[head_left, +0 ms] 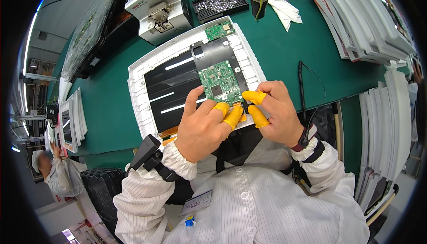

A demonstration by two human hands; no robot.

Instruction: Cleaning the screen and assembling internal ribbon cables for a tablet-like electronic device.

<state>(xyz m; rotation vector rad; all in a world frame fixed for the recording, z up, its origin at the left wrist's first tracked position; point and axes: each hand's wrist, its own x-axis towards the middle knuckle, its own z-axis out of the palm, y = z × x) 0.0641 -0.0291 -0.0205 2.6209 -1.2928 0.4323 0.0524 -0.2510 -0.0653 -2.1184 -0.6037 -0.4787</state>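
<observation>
The green circuit board (222, 77) lies component side up on a black mounting plate (209, 52), within the white housing (138, 106) of what appears to be a display unit, laid face down on the green work mat (111, 110). Both hands are brought to the board's lower edge.

By the left hand (201, 126), the thumb and index finger, both sheathed in yellow finger cots (233, 118), are held close together beside an orange strip (243, 118), apparently a flat flex cable; whether it is pinched cannot be told. A bare finger is laid at the board's left edge. By the right hand (281, 117), the cotted index finger is set at the lower right corner, with the thumb parted from it by a small gap and nothing seen gripped between them.

The step in hand is judged to be the seating or checking of a cable connection. For the next move, the strip would need to be kept square to its connector and pressed evenly, without the board being shifted.
</observation>
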